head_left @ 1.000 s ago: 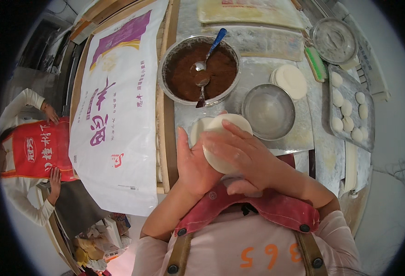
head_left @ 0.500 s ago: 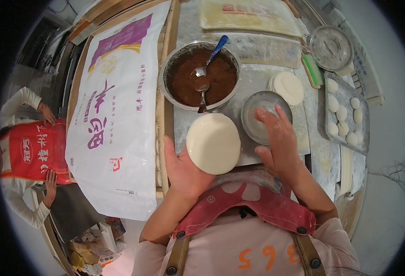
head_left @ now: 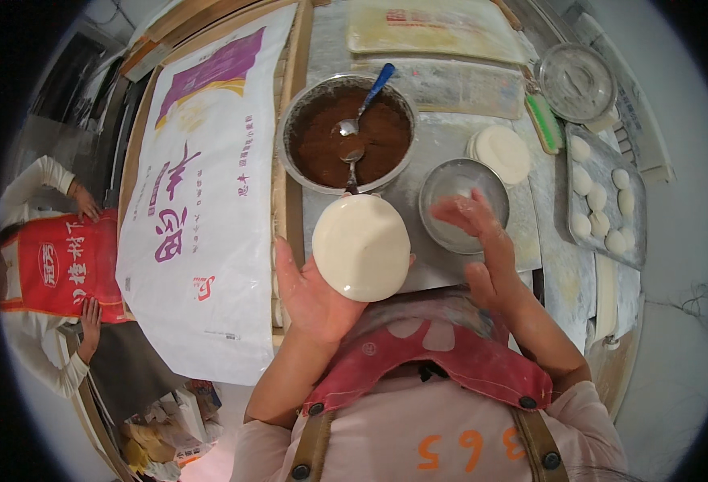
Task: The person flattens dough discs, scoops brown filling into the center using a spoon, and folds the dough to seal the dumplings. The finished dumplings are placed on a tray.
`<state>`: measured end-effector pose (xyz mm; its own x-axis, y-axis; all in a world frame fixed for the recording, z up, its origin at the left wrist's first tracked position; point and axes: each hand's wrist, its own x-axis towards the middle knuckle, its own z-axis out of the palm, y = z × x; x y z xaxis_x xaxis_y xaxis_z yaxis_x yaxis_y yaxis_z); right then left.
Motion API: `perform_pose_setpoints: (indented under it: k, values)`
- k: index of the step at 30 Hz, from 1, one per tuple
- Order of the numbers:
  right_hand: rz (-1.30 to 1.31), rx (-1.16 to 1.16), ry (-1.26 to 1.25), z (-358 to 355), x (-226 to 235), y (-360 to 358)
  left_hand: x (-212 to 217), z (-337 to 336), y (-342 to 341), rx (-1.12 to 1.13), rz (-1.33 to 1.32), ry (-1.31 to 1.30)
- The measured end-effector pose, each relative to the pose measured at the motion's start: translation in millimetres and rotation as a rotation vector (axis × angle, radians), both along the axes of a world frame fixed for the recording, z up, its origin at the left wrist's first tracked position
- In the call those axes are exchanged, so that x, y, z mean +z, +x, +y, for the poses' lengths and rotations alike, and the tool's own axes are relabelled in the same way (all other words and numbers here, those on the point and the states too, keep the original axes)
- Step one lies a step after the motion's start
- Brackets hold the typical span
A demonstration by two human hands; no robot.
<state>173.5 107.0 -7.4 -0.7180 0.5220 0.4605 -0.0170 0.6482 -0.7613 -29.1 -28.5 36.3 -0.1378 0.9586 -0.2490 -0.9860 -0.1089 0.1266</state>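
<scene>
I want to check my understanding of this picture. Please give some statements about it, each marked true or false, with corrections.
1. The left hand supports a white disc. True.
2. The pieces on the metal tray are square. False: they are rounded.
3. Two spoons rest in the bowl of brown powder. True.
4. The right hand holds a spoon. False: it appears over the small metal bowl, holding nothing visible.
5. The green-bristled brush lies left of the powder. False: it lies right.

One held dough disc point(head_left: 361, 248), two spoons point(head_left: 378, 87), one brush point(head_left: 543, 122)
</scene>
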Motion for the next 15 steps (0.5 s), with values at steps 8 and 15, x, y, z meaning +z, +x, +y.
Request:
perform_pose_setpoints:
  k: [8,15]
  values:
    - [0.160,0.180,-0.032,3,30,-40,-8,-2,2,-0.034,-0.073,0.109]
    - [0.097,0.322,0.015,-23,17,-28,-13,-3,-15,0.080,-0.055,0.031]
